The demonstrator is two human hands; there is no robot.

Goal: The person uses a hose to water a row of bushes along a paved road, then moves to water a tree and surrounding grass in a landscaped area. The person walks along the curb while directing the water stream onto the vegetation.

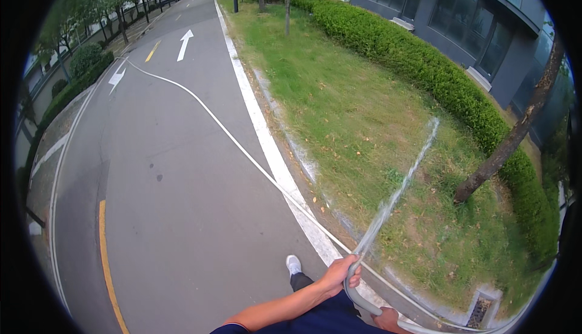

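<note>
My left hand (337,274) grips a pale grey hose (362,303) just behind its outlet, with the thumb near the mouth. Farther back along the same hose, at the bottom of the view, my right hand (389,321) is closed around it, partly cut off by the frame. From the outlet a jet of water (386,209) shoots up and to the right over the grass (345,152). Its far end breaks up close to the hedge. A long stretch of hose (227,135) runs along the ground from the far left of the road, crosses the white edge line and passes beneath my hands.
A leaning tree trunk (504,145) rises on the right before a clipped hedge (409,56) and a grey building (464,25). A low kerb (302,159) divides lawn from asphalt road (191,225). A drain grate (479,311) sits at bottom right. My white shoe (294,265) is on the road.
</note>
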